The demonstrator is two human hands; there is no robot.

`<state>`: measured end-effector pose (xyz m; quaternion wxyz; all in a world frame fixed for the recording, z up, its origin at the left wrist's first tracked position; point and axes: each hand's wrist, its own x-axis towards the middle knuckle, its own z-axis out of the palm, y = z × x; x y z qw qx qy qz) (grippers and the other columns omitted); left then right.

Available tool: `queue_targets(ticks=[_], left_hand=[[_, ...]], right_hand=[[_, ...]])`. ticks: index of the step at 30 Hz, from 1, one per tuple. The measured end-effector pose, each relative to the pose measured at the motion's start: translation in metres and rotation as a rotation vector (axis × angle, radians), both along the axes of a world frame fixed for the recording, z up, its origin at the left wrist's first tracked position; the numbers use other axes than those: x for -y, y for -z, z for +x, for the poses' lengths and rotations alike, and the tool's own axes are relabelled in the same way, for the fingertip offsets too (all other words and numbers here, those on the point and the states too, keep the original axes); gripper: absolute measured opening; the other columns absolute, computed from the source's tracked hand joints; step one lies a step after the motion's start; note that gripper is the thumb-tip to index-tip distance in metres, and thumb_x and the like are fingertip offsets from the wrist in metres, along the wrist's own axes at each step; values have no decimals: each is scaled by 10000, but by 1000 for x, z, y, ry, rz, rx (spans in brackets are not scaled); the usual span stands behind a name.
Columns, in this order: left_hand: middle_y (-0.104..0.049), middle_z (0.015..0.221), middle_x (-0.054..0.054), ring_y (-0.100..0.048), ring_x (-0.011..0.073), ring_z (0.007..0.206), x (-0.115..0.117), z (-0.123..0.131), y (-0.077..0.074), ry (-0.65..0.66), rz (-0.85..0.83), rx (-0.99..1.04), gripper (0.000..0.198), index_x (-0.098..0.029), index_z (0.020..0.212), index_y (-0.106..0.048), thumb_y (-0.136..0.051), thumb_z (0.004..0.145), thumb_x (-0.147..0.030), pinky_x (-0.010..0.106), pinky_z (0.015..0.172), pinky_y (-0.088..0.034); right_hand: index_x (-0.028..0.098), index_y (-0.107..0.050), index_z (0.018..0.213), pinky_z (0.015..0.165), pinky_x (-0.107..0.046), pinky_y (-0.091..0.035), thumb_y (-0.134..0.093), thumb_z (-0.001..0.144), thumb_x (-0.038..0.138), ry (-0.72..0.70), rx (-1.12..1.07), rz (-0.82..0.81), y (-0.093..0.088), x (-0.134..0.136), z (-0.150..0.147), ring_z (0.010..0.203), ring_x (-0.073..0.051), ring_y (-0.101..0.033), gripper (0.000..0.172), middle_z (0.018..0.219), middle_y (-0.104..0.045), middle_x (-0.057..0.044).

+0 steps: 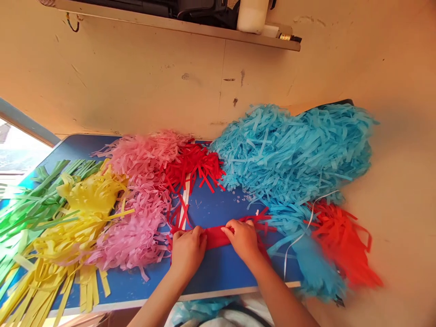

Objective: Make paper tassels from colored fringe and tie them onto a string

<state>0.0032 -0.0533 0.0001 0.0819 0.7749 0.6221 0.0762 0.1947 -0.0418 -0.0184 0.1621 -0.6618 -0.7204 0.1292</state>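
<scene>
A strip of red tissue paper [216, 238] with fringed ends lies across the blue table [218, 268] in front of me. My left hand [188, 250] grips its left part with curled fingers. On the right part, my right hand [242, 236] pinches the paper between thumb and fingers. Between the two hands the strip looks flat and uncut, while loose red strands spread out beyond each of them. Just left of my left hand sits a heap of pink fringed paper [136, 231]. A white string [289, 245] hangs to the right of my right hand.
Blue fringed paper [296, 154] is piled high at the back right, with red fringe [340, 240] below. Red fringe [194, 165] lies at the back middle. Yellow [78, 218] and green fringes [34, 204] cover the left. A shelf [163, 25] juts from the wall above.
</scene>
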Motion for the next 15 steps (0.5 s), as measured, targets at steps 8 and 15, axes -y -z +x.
queue_targets(ticks=[8, 15], left_hand=[[-683, 952, 38, -582, 220, 879, -8, -12, -7, 580, 54, -50, 136, -213, 955, -666, -544, 916, -167, 435, 913, -390], [-678, 962, 71, -599, 274, 957, -3, -7, -24, 548, 53, -85, 191, -182, 966, -678, -633, 793, -249, 612, 1141, -182]], right_hand=[[211, -628, 1056, 863, -389, -298, -574, 879, 142, -11, 93, 236, -27, 13, 18, 981, -256, -580, 197, 1108, -678, -92], [168, -606, 1058, 891, -389, -298, -575, 745, 104, -570, 77, 6, -25, 8, 17, 973, -232, -558, 320, 1051, -662, -75]])
